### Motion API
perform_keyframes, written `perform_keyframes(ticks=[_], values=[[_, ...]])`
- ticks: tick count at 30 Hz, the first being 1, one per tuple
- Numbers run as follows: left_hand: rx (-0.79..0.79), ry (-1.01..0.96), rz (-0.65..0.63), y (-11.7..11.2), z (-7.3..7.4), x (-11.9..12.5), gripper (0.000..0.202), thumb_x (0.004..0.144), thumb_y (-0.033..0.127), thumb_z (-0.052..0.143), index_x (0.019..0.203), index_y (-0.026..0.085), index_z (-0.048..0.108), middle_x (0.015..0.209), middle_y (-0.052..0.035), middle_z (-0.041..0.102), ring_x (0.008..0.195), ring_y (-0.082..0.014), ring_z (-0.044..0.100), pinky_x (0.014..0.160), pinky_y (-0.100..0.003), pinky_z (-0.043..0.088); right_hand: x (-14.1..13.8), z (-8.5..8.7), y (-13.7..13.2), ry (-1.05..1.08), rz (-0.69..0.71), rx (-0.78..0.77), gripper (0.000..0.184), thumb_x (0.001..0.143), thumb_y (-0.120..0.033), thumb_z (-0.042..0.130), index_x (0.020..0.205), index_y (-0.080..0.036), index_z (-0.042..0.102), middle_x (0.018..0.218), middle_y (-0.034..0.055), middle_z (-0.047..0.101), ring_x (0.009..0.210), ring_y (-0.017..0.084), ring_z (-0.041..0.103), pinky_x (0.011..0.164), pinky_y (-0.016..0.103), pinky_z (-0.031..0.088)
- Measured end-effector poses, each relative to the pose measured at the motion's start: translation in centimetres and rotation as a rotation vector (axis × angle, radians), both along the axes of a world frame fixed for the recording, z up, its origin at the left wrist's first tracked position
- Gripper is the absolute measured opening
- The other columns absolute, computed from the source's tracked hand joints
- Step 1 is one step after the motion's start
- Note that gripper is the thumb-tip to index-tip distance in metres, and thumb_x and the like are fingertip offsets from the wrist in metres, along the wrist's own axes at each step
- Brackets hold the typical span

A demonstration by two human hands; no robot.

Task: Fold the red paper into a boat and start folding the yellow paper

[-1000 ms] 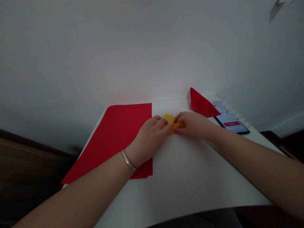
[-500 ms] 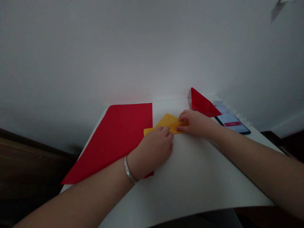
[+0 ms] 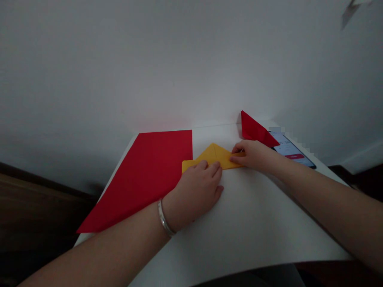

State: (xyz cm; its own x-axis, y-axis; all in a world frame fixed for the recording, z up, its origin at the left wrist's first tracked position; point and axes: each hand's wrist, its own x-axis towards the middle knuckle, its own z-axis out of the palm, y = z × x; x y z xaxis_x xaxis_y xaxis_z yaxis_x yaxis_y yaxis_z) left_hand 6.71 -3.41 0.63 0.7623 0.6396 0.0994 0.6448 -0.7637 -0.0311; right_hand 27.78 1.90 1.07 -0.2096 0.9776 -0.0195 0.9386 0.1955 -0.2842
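Note:
A folded yellow paper [image 3: 214, 153] lies on the white table, its peak pointing to the wall and a flat strip along its near side. My left hand [image 3: 199, 187], with a silver bangle at the wrist, rests over the strip, fingers spread and pressing on the paper. At the paper's right end, my right hand [image 3: 253, 155] pinches the edge between thumb and fingers. Beneath the left forearm and beside the yellow paper is a large red sheet [image 3: 149, 167]; part of it is covered by the arm.
A folded red paper piece [image 3: 255, 130] stands at the back right, partly over a phone [image 3: 295, 153] with a lit screen. The white table [image 3: 239, 223] meets a pale wall [image 3: 185, 63]. Dark wooden furniture [image 3: 38, 199] is at the left.
My right hand has slid a little to the right along the yellow paper. The left hand's fingers have spread and shifted slightly right, still on the paper.

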Motion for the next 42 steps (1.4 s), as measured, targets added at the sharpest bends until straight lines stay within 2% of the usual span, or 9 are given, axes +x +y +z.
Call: perform_keyframes(ticks=[4,11,16,21,28,32,35,39,42], values=[[0.03,-0.002,-0.004,0.2,0.0,-0.1,0.04,0.093,0.037,0.047,0.124,0.013,0.054,0.127,-0.0117,0.058,0.102,-0.0279,0.053,0.088,-0.043,0.047,0.2,-0.2,-0.4,0.032,-0.021,0.005,0.03,0.078,-0.03,0.065,0.108,-0.022,0.068,0.094,0.0054,0.071,0.084,0.02,0.067,0.074,0.029,0.05],[0.032,-0.005,-0.012,0.4,-0.1,0.1,0.044,0.094,0.043,0.043,0.131,0.02,0.05,0.121,-0.0089,0.059,0.101,-0.0293,0.052,0.086,-0.046,0.046,1.2,-1.9,-0.5,0.123,0.053,0.064,0.037,0.076,-0.027,0.068,0.112,-0.02,0.066,0.102,0.0085,0.066,0.089,0.021,0.064,0.079,0.033,0.05],[-0.016,-0.038,-0.028,0.7,-0.2,0.4,0.042,0.094,0.042,0.044,0.128,0.018,0.052,0.117,-0.0095,0.06,0.107,-0.0284,0.05,0.096,-0.045,0.042,2.1,-2.8,-0.3,0.151,0.106,0.144,0.038,0.075,-0.025,0.069,0.113,-0.02,0.065,0.101,0.0073,0.064,0.089,0.021,0.062,0.081,0.034,0.049],[-0.054,-0.075,-0.05,0.8,-0.3,0.6,0.043,0.094,0.039,0.046,0.13,0.017,0.051,0.118,-0.0105,0.058,0.114,-0.027,0.048,0.102,-0.044,0.04,2.2,-2.4,-0.4,0.141,0.142,0.15,0.032,0.078,-0.022,0.065,0.11,-0.02,0.067,0.103,0.0079,0.064,0.093,0.021,0.062,0.085,0.035,0.048],[-0.065,-0.085,-0.054,0.9,-0.3,0.6,0.042,0.093,0.038,0.047,0.129,0.016,0.051,0.115,-0.0111,0.058,0.113,-0.0267,0.049,0.1,-0.043,0.042,2.1,-2.7,-0.4,0.174,0.192,0.201,0.026,0.081,-0.018,0.06,0.106,-0.02,0.068,0.102,0.0064,0.066,0.094,0.02,0.062,0.086,0.034,0.049],[-0.056,-0.092,-0.063,0.9,-0.4,0.6,0.042,0.093,0.039,0.047,0.128,0.017,0.051,0.115,-0.011,0.058,0.112,-0.0269,0.05,0.099,-0.043,0.042,2.5,-2.1,-0.7,0.097,0.227,0.245,0.029,0.083,-0.014,0.055,0.109,-0.017,0.068,0.108,0.008,0.066,0.099,0.02,0.061,0.089,0.033,0.048],[-0.06,-0.084,-0.063,0.9,-0.4,0.6,0.042,0.093,0.038,0.047,0.128,0.016,0.051,0.114,-0.0112,0.058,0.111,-0.0269,0.05,0.099,-0.043,0.042,2.9,-1.1,-1.4,-0.042,0.314,0.328,0.026,0.088,-0.016,0.051,0.104,-0.02,0.072,0.108,0.0068,0.068,0.1,0.023,0.059,0.089,0.036,0.047],[-0.052,-0.087,-0.058,1.0,-0.5,0.6,0.042,0.093,0.038,0.047,0.129,0.017,0.051,0.114,-0.011,0.058,0.111,-0.0265,0.05,0.099,-0.043,0.041,2.2,-0.1,-2.3,-0.172,0.51,0.403,0.021,0.089,-0.023,0.056,0.094,-0.022,0.076,0.101,0.006,0.072,0.095,0.024,0.059,0.089,0.041,0.044],[-0.048,-0.087,-0.055,1.3,-0.4,0.6,0.043,0.092,0.039,0.049,0.129,0.017,0.051,0.114,-0.0104,0.058,0.11,-0.026,0.05,0.099,-0.042,0.042,1.2,0.1,-2.8,-0.221,0.536,0.415,0.021,0.089,-0.023,0.056,0.097,-0.023,0.075,0.097,0.0066,0.073,0.095,0.025,0.059,0.089,0.044,0.042]])
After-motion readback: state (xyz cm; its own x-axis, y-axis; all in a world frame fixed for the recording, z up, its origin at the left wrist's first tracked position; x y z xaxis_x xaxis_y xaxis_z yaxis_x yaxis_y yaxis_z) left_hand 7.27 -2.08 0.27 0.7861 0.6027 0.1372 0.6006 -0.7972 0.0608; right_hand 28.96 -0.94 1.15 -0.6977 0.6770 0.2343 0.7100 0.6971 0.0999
